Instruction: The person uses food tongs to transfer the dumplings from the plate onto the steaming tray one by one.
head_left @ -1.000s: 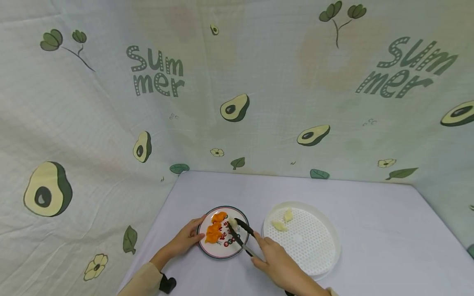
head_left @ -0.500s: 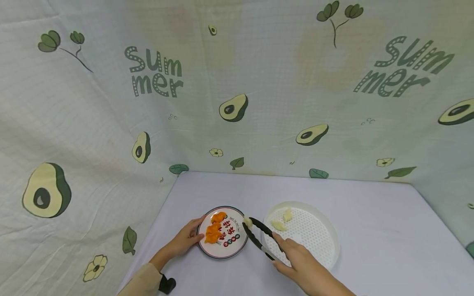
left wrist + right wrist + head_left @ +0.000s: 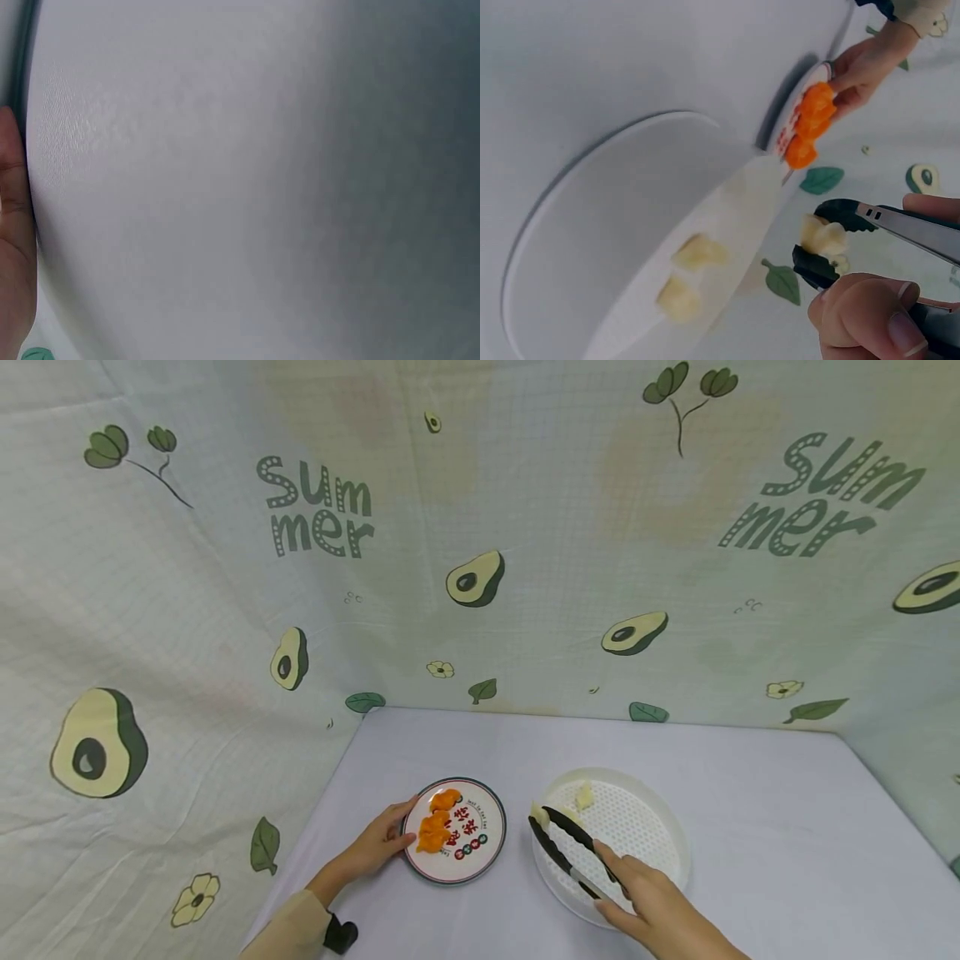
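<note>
My left hand holds the left rim of a round white plate with red lettering and a dark edge, thumb over the rim. Several orange dumplings lie on its left half. In my right hand I grip black-and-silver tongs. Their tips pinch a pale, pleated dumpling above the left side of a round white perforated tray. Two other pale dumplings sit in that tray; one dumpling shows behind the tongs, the other is mostly covered by them in the head view.
The tray stands right of the plate on a white-covered table. A cloth backdrop printed with avocados, leaves and lettering rises behind the table and along its sides. A black object is beside the left sleeve.
My right hand has carried the pale dumpling in the tongs rightward, from over the plate to over the tray's left side. My left hand and the plate have stayed in place.
</note>
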`<state>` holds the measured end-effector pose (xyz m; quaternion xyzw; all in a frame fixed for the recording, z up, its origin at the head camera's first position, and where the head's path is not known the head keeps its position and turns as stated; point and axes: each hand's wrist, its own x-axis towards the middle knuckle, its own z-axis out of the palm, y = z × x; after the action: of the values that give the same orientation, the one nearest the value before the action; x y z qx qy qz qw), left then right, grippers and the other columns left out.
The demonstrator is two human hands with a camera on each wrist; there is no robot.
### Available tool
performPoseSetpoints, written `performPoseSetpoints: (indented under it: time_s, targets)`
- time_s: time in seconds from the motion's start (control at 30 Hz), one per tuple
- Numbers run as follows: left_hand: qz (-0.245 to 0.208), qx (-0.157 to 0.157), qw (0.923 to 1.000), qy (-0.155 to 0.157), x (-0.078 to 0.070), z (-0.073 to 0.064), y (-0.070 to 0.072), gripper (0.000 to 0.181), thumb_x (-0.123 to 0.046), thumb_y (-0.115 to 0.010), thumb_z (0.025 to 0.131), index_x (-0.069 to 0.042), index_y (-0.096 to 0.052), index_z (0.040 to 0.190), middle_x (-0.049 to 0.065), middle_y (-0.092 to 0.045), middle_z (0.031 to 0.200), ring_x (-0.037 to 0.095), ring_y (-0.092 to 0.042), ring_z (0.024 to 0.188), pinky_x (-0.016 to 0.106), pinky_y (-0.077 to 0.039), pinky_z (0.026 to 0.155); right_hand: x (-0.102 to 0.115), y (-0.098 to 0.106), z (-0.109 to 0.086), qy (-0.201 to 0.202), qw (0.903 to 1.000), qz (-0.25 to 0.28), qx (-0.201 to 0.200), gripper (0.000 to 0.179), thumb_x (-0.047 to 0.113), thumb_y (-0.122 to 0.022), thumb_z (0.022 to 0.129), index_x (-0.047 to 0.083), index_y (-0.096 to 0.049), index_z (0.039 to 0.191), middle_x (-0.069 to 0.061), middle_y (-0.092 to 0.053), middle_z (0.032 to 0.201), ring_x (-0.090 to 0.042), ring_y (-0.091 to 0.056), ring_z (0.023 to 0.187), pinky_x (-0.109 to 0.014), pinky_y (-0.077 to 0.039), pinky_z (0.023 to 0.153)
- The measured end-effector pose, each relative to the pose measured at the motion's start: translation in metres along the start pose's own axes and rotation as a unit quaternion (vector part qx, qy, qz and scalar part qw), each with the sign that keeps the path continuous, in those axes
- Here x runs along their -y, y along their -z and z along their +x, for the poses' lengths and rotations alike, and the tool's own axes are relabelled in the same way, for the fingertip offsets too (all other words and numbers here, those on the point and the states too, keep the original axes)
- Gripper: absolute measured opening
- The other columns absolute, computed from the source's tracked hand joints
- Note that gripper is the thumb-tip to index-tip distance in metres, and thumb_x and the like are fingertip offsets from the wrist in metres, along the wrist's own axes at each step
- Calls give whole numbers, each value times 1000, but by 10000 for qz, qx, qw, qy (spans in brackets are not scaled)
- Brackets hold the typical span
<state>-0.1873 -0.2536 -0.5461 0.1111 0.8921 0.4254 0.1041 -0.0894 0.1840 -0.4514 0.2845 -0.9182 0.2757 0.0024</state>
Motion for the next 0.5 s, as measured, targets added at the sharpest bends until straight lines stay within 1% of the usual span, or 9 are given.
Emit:
performPoseSetpoints:
  time_s: [0.13, 0.2, 0.3, 0.33, 0.47, 0.5]
  targets:
    - [27, -14, 10000, 21, -1, 0, -1, 66, -22, -66, 97, -8, -38, 154, 16, -48, 137, 13, -42, 68, 23, -38, 60, -14, -3, -9, 183, 9996, -118, -194, 67, 22, -76, 88, -16, -49, 135, -2, -65, 98, -13, -61, 89, -34, -53, 72]
    - [53, -13, 10000, 28, -2, 0, -1, 66, -23, -66, 97, -8, -37, 154, 16, -47, 138, 12, -41, 68, 23, -38, 60, -20, -4, -13, 192, 9996, -63, -174, 66, 20, -77, 87, -18, -48, 134, -2, -63, 95, -9, -58, 85, -32, -52, 68]
    - [61, -20, 10000, 6, -3, 0, -1, 66, -24, -66, 97, -7, -37, 154, 17, -47, 138, 13, -41, 69, 23, -37, 60, -27, -5, -16, 166, 9998, 69, -19, 66, 18, -76, 87, -20, -48, 132, -3, -62, 91, -6, -54, 79, -31, -50, 64]
    - [60, -25, 10000, 8, -4, 0, -1, 66, -24, -66, 97, -7, -38, 154, 17, -47, 138, 13, -41, 70, 23, -37, 60, -29, -5, -17, 150, 9998, 104, 41, 66, 18, -76, 87, -21, -47, 132, -4, -62, 91, -6, -53, 78, -31, -49, 63]
    - [44, -50, 10000, 36, -4, -1, -1, 66, -23, -67, 97, -6, -38, 154, 18, -47, 137, 13, -41, 70, 23, -37, 61, -34, -8, -18, 66, 9995, 167, 256, 66, 19, -75, 88, -21, -47, 131, -9, -65, 93, -13, -59, 81, -35, -52, 66]
    - [56, -48, 9999, 82, -4, -1, -1, 66, -24, -67, 97, -8, -38, 154, 16, -47, 138, 13, -41, 70, 23, -37, 61, -35, -9, -18, 37, 9994, 185, 306, 66, 19, -75, 88, -21, -47, 131, -10, -65, 94, -16, -61, 83, -36, -53, 68]
